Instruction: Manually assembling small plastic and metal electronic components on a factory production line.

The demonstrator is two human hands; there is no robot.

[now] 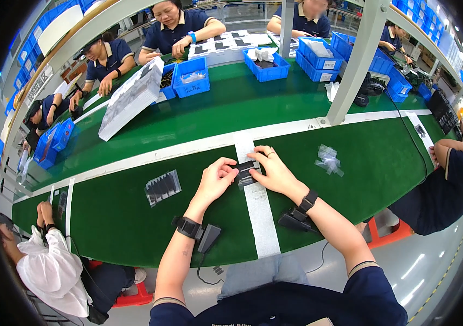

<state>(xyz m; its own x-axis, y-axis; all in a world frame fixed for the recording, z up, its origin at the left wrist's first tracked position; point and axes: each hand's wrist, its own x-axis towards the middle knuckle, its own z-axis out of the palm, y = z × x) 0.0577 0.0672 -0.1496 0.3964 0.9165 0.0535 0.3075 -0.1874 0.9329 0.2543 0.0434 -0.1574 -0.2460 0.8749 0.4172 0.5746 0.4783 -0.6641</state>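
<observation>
A small clear sheet bearing black strips lies on the white band down the middle of the green mat. My right hand holds this sheet from the right, thumb on its near part and fingers at its far edge. At the sheet's left edge, my left hand has its fingers curled in and the thumb close to the fingertips. Anything pinched there is too small to make out. To the left rests another clear sheet with black strips. A loose pile of clear film pieces sits on the right.
White strips divide the green mat. A grey post rises beyond it on the right. Across the bench stand blue bins and a tilted stack of white trays. Co-workers sit opposite and on both sides. A black cable crosses the right side.
</observation>
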